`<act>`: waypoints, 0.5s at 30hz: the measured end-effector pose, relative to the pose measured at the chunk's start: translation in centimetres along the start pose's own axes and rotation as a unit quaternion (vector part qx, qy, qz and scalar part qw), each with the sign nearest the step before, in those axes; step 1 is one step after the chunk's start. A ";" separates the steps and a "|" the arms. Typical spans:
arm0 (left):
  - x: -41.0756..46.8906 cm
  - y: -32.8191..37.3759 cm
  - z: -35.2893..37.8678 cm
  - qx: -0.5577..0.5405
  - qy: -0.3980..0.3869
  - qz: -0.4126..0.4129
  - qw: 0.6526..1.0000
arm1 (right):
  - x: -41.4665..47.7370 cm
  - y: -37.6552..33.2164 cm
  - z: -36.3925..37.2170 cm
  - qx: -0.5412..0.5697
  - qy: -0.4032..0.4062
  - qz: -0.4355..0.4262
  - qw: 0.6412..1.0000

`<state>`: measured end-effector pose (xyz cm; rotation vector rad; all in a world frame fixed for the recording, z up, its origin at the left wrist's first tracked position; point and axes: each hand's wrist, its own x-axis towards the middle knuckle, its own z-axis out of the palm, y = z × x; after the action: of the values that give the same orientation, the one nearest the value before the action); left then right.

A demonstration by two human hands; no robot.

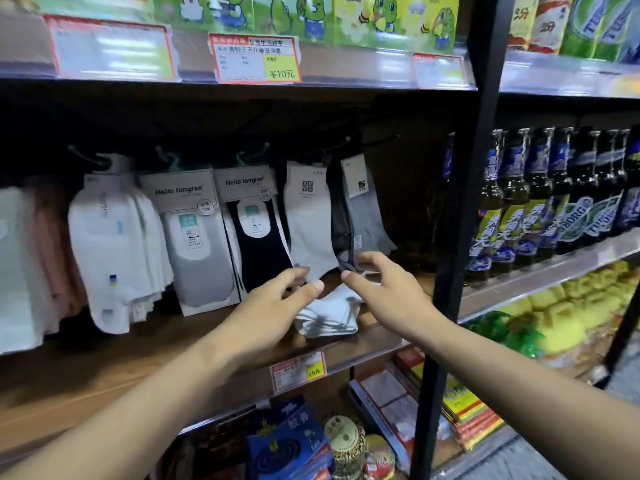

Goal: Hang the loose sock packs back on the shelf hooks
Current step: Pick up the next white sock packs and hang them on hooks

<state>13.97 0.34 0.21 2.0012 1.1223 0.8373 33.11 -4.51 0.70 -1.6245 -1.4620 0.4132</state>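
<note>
A loose white sock pack [329, 315] lies flat on the wooden shelf board [138, 344], below the hanging packs. My left hand [277, 299] hovers just left of it, fingers apart and holding nothing. My right hand [381, 285] is spread over its right end, also holding nothing. Above hang a white sock pack [308, 216] and a grey sock pack [363, 209] on black hooks [341, 143]. Further left hang two "Hello tongran" packs, one grey [197, 237] and one dark [258, 233], and a bundle of white socks [110, 244].
A black shelf upright [460, 202] stands just right of my right hand. Beer bottles [540, 192] fill the neighbouring shelf. Price tags [298, 370] line the shelf edge. Boxed goods [287, 441] and tins sit on the shelf below.
</note>
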 end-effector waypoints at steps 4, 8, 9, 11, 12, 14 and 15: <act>1.7 0.6 1.3 0.029 -0.014 -0.004 0.999 | 2.5 1.7 -0.5 -0.073 0.019 0.067 0.995; 3.1 0.6 2.2 0.064 -0.035 -0.006 0.997 | 5.4 3.6 -0.3 -0.134 -0.011 0.141 0.981; 3.3 0.6 2.3 0.070 -0.042 -0.007 0.997 | 5.9 3.9 -0.2 -0.141 -0.017 0.157 0.977; 3.7 0.5 2.5 0.082 -0.056 -0.012 0.995 | 6.6 4.2 -0.1 -0.152 -0.029 0.188 0.970; 3.9 0.4 2.5 0.087 -0.063 -0.015 0.994 | 6.9 4.4 0.0 -0.157 -0.034 0.201 0.966; 4.2 0.3 2.6 0.097 -0.074 -0.025 0.992 | 7.3 4.6 0.0 -0.171 -0.039 0.215 0.961; 4.3 0.1 2.7 0.103 -0.078 -0.029 0.991 | 7.4 4.7 0.0 -0.178 -0.036 0.218 0.959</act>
<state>17.98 3.44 -0.32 2.1498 1.2109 0.5420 37.91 2.74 -0.69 -2.2581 -1.2743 0.4763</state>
